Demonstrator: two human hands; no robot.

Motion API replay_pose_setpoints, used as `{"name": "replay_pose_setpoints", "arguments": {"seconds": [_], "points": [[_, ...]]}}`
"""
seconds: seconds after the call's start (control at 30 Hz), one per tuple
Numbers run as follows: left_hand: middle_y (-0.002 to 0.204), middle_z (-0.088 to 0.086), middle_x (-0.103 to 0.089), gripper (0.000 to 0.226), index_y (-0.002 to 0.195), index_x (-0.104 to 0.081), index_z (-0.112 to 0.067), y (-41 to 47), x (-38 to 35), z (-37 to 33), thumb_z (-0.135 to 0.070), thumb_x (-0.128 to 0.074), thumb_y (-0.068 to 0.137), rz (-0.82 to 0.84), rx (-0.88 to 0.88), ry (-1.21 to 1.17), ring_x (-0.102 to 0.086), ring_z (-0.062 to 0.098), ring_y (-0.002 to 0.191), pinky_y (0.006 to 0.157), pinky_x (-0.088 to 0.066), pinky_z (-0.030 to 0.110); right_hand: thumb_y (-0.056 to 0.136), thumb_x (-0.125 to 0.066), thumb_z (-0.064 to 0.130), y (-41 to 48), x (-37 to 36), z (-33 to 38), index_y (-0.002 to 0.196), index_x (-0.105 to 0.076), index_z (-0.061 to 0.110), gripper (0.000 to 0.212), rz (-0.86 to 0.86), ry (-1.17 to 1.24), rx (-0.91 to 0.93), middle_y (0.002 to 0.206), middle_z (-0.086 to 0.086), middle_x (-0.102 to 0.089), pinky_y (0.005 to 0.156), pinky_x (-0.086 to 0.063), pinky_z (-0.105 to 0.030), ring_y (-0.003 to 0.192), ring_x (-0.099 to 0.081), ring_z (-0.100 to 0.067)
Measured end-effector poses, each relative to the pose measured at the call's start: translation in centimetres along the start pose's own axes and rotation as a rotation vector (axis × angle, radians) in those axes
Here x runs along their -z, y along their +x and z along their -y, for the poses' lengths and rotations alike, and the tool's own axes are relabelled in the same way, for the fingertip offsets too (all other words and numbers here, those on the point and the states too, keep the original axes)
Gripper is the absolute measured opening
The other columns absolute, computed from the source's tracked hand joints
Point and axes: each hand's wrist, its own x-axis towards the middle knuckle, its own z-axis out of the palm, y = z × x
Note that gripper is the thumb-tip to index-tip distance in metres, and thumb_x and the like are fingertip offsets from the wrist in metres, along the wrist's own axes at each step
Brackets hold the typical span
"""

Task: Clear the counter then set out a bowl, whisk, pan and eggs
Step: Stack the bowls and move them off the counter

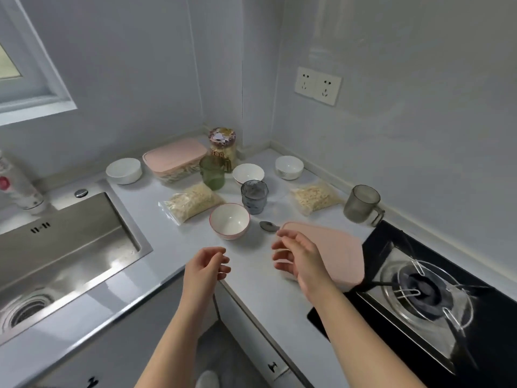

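Both hands are empty. The left hand [207,264] and the right hand [296,259] hover over the front of the table [173,247], fingers loosely curled, gripping nothing. The right hand is above the near edge of a pink lid [335,253]; whether it touches the lid we cannot tell.

Clearing: we judge it not begun.
- The table is crowded: a pink-rimmed bowl [229,221] just ahead of the hands, with a spoon [268,226] beside it.
- Behind them are a blue-grey cup [254,196], a green cup [212,172] and two bags of flakes [190,203] [316,197].
- At the back are three white bowls [124,170] [248,173] [289,167], a pink-lidded box [174,161] and a jar [223,147].
- A grey mug [362,204] stands by the stove [419,289].

Setting out: not started.
- Bowls are on hand (one may serve, once the rest is moved).
- We see no whisk, no pan and no eggs in view; the burner is bare.

Left to do, as we read it: nearly everything. The clutter has to go, then the four items have to be fetched and placed.
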Motion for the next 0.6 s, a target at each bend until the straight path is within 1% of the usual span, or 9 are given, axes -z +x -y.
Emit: {"name": "replay_pose_setpoints", "arguments": {"seconds": [0.13, 0.23, 0.33, 0.43, 0.5, 0.53, 0.6], "points": [[0.08, 0.01, -0.065, 0.015, 0.098, -0.065, -0.006, 8.0, 2.8, -1.7, -0.002, -0.051, 0.093, 0.092, 0.005, 0.052, -0.06, 0.018, 0.063, 0.065, -0.048, 0.029, 0.098, -0.046, 0.009, 4.7, -4.8, -0.4, 0.1, -0.062, 0.013, 0.018, -0.082, -0.01, -0.018, 0.08, -0.005, -0.067, 0.054, -0.05, -0.027, 0.061, -0.06, -0.015], [0.079, 0.009, -0.063, 0.016, 0.097, -0.064, -0.006, 11.6, 3.6, -2.8, 0.001, -0.05, 0.092, 0.105, -0.009, 0.056, -0.058, 0.019, 0.063, 0.064, -0.047, 0.029, 0.098, -0.045, 0.008, 6.6, -6.7, -0.4, 0.1, -0.063, 0.012, 0.018, -0.112, -0.027, -0.04, 0.081, -0.006, -0.067, 0.055, -0.051, -0.027, 0.062, -0.06, -0.017], [0.081, 0.007, -0.064, 0.016, 0.095, -0.065, -0.009, 14.5, 4.2, -2.7, -0.001, -0.051, 0.092, 0.116, 0.012, 0.073, -0.059, 0.019, 0.067, 0.065, -0.048, 0.029, 0.098, -0.046, 0.006, 8.5, -8.1, -0.5, 0.096, -0.062, 0.013, 0.018, -0.15, -0.055, -0.062, 0.079, -0.006, -0.066, 0.054, -0.052, -0.026, 0.062, -0.059, -0.017], [0.091, 0.005, -0.066, 0.016, 0.094, -0.066, -0.013, 16.6, 4.1, -1.4, -0.005, -0.052, 0.092, 0.088, 0.048, 0.133, -0.061, 0.02, 0.08, 0.07, -0.051, 0.033, 0.096, -0.047, 0.005, 10.2, -8.5, -0.9, 0.093, -0.063, 0.015, 0.018, -0.197, -0.121, -0.107, 0.081, -0.005, -0.066, 0.056, -0.052, -0.027, 0.065, -0.059, -0.016], [0.105, 0.005, -0.065, 0.018, 0.104, -0.065, -0.014, 18.2, 3.7, -0.7, -0.009, -0.053, 0.091, 0.071, 0.094, 0.209, -0.06, 0.02, 0.09, 0.081, -0.053, 0.04, 0.094, -0.049, 0.006, 11.8, -8.2, -1.4, 0.093, -0.062, 0.017, 0.018, -0.237, -0.203, -0.141, 0.087, -0.004, -0.064, 0.062, -0.053, -0.031, 0.074, -0.058, -0.015], [0.111, 0.007, -0.064, 0.023, 0.112, -0.062, -0.012, 18.9, 3.3, -0.5, -0.01, -0.053, 0.091, 0.085, 0.133, 0.238, -0.059, 0.019, 0.091, 0.085, -0.052, 0.041, 0.094, -0.05, 0.006, 12.7, -8.1, -1.7, 0.094, -0.062, 0.018, 0.017, -0.249, -0.248, -0.16, 0.091, -0.004, -0.062, 0.066, -0.055, -0.033, 0.078, -0.057, -0.014], [0.119, 0.011, -0.058, 0.034, 0.126, -0.053, -0.009, 19.9, 2.6, -0.4, -0.011, -0.053, 0.093, 0.148, 0.224, 0.253, -0.056, 0.019, 0.088, 0.084, -0.051, 0.04, 0.092, -0.051, 0.008, 14.3, -8.0, -2.1, 0.105, -0.059, 0.016, 0.017, -0.248, -0.317, -0.211, 0.097, -0.004, -0.058, 0.074, -0.056, -0.036, 0.084, -0.056, -0.014]]}}
